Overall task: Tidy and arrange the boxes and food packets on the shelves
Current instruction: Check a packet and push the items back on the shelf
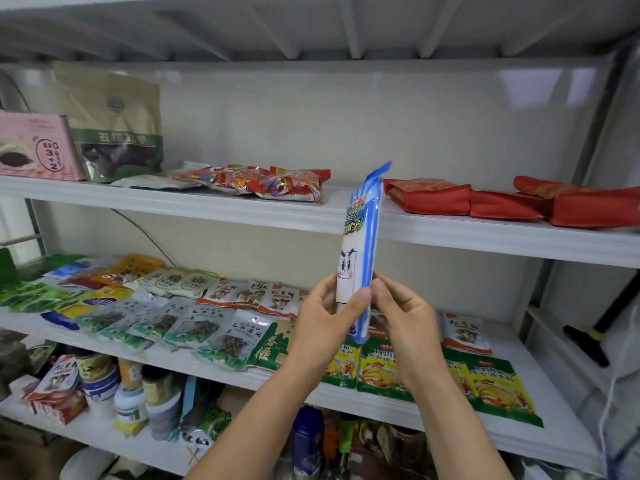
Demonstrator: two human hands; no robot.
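I hold a tall blue-and-white packet [360,237] with a cartoon face upright in front of the shelves. My left hand [325,313] grips its lower left edge. My right hand [401,313] pinches its lower right edge. The packet's top reaches the level of the upper shelf [242,206]. On the middle shelf [311,386] lie rows of green, white and yellow food packets [194,327]. Red pouches [502,202], colourful snack bags [263,181], a brown-green bag [114,129] and a pink box [34,147] stand on the upper shelf.
Jars and bottles [131,393] crowd the lower shelf at the left. A dark blue bottle [308,434] stands below my arms. A black handle [595,337] leans at the right beside the white frame. Bare shelf surface shows between the snack bags and the red pouches.
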